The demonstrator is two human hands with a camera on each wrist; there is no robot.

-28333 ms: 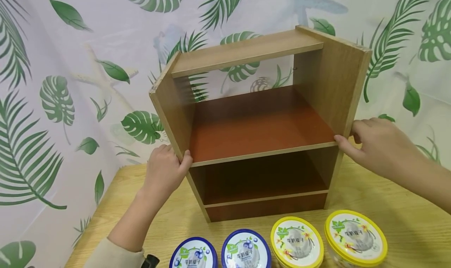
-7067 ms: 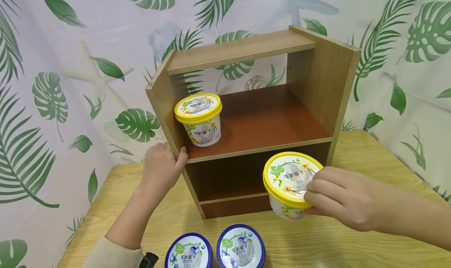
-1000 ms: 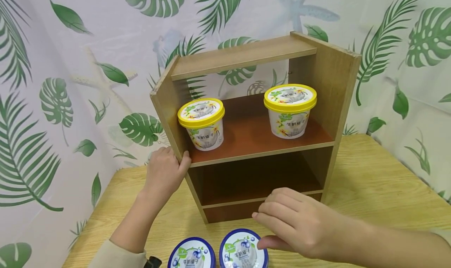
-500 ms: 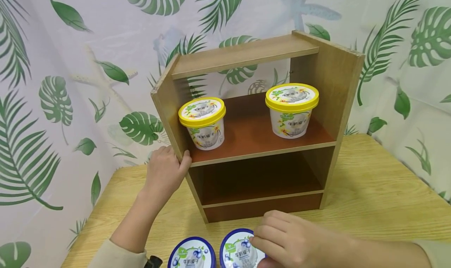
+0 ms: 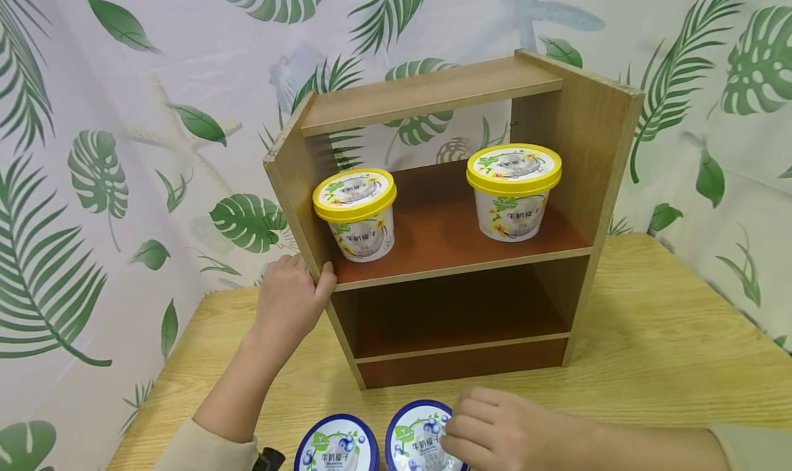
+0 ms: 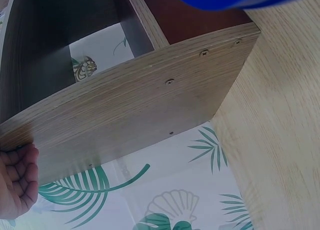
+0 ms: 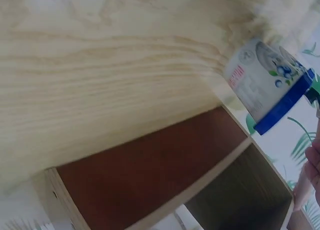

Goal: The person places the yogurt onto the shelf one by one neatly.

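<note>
My left hand [image 5: 287, 296] grips the left side panel of a small wooden shelf unit [image 5: 473, 361], its thumb over the front edge by the middle shelf. In the left wrist view, curled fingers of the left hand [image 6: 20, 180] lie against that panel [image 6: 115, 107]. Low in front, my right hand [image 5: 495, 430] curls its fingers over the right rim of a blue-lidded blueberry tub [image 5: 417, 433] on the table; its thumb is hidden. Left of it stands a second blue-lidded tub [image 5: 337, 447]. The right wrist view shows one blueberry tub [image 7: 262, 77] from the side.
On the middle shelf [image 5: 433, 241] sit two yellow-lidded tubs, one by the left panel [image 5: 355, 199] and one toward the right [image 5: 513, 192]. Beneath is a dark lower compartment [image 5: 458, 313]. The wooden table [image 5: 668, 340] meets a leaf-patterned wall covering [image 5: 185, 79].
Both yellow-lidded tubs went from the table onto the middle shelf, the second carried by my right hand. My right hand then lowered to the right blue-lidded tub. The left hand stays on the panel.
</note>
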